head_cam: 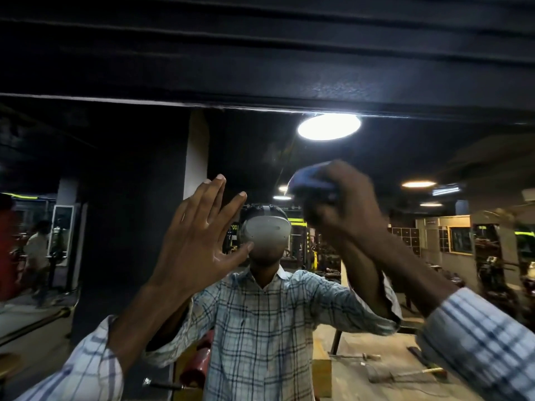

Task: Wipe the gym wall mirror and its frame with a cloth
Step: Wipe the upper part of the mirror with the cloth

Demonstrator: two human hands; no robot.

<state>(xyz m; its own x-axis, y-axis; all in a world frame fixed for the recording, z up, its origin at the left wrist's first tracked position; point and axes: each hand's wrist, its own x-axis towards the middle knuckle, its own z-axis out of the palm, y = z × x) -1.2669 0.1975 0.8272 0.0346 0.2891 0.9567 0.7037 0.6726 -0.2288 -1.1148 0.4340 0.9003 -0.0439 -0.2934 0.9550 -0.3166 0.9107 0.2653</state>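
The wall mirror (130, 175) fills the lower part of the view and reflects the gym and my own figure in a checked shirt. Its dark top frame (260, 91) runs across above. My left hand (199, 227) is raised with straight, spread fingers, palm flat toward the glass. My right hand (344, 204) is blurred and grips a bunched blue cloth (309, 180), held against the upper glass just below the frame.
A dark ceiling beam (260, 39) spans the top. In the reflection are a bright round ceiling light (328, 127), a pillar (197, 154), gym machines at right (492, 256), bars on the floor (405, 371) and another person at far left (37, 244).
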